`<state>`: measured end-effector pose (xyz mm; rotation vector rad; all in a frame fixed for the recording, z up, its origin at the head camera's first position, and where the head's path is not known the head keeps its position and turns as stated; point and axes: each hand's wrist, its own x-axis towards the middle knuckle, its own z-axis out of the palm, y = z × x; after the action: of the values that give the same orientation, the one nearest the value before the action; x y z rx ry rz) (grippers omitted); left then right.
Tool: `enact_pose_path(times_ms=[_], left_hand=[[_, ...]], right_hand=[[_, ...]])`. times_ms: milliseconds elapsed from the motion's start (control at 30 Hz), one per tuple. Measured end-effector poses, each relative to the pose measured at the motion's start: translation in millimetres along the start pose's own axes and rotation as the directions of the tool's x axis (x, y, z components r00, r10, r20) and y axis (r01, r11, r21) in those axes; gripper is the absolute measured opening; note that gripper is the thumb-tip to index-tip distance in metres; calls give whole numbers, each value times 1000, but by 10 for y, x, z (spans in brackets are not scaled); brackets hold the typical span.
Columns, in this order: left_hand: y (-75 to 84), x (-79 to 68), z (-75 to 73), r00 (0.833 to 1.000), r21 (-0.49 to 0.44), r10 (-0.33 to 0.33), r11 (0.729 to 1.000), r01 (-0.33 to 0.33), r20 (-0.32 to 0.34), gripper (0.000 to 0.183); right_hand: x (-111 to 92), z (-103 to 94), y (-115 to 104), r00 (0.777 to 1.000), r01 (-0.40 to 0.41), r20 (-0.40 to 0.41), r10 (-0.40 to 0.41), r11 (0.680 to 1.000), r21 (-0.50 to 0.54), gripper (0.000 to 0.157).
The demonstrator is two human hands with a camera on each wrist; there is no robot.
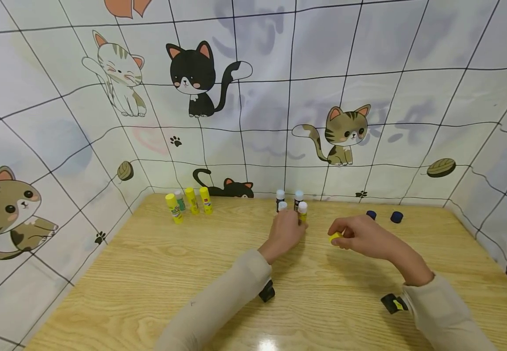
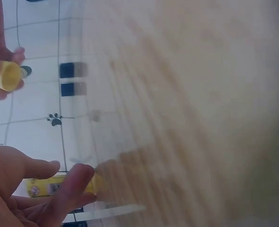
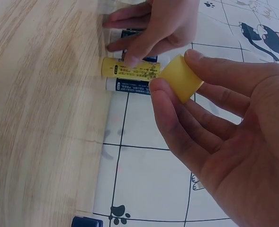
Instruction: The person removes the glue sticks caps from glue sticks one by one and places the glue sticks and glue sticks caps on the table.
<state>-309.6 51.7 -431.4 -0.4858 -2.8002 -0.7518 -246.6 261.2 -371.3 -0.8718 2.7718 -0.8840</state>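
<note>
My left hand [image 1: 285, 230] is at a small group of uncapped glue sticks at the back middle of the table. Its fingers look fairly straight, with the thumb right at an upright yellow glue stick [image 3: 118, 68] that shows a white top. Dark-labelled glue sticks [image 1: 298, 199] stand around it, partly covered by the hand. To the right, my right hand [image 1: 363, 236] pinches a yellow cap [image 3: 179, 80] between thumb and fingers, above the table. The cap's hollow end shows in the left wrist view.
Two navy caps [image 1: 396, 217] lie at the back right, one partly behind my right hand. At the back left stand several capped yellow glue sticks [image 1: 174, 209] and a teal one with a grey cap [image 1: 180, 201]. A cat-print sheet [image 1: 262, 146] borders the wooden table [image 1: 156, 263].
</note>
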Motion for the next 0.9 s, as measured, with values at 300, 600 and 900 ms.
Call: enact_pose_path(times_ms=[300,600,900], left_hand=[[-24,-243,-238,995,-108,50,993,-41,82,22],[-334,-291,-606,995,-274,-19,961,44,95,31],[-783,-268,-835,985,-339,-152,925,170,78,31]], right_hand=[[-53,-81,74,999,-44,-20,44,999,-17,20],[-191,-302,222,982,-142,-131,134,989,-51,22],[-398,-523,555,944,-286,-190,269,956,-66,32]])
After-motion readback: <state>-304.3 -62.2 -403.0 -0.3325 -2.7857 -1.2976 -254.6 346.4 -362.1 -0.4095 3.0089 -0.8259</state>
